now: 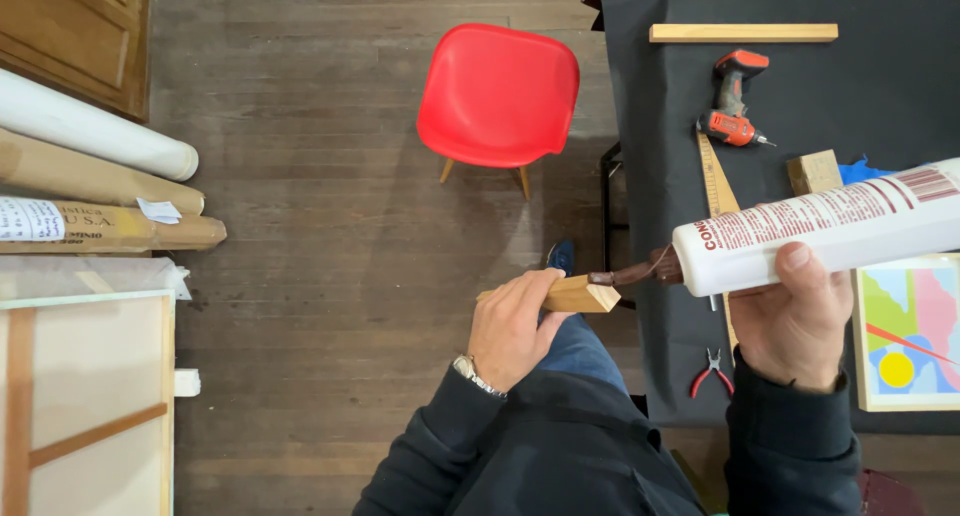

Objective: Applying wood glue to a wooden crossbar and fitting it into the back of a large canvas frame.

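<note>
My left hand (512,326) grips a short strip of light wood (582,295) with a mitred end, held above my lap. My right hand (793,321) holds a white tube of adhesive (830,228) with red printing, lying almost level. Its brown nozzle (630,273) touches the cut end of the wood. A metal watch (472,374) sits on my left wrist.
A black-covered table (860,86) at right carries a wooden strip (743,33), an orange drill (733,104), a yellow ruler (717,181), a wood block (813,171), red pliers (709,374) and a colourful framed picture (910,331). A red chair (498,94) stands ahead. Rolls (95,181) and a stretched canvas (85,401) lie at left.
</note>
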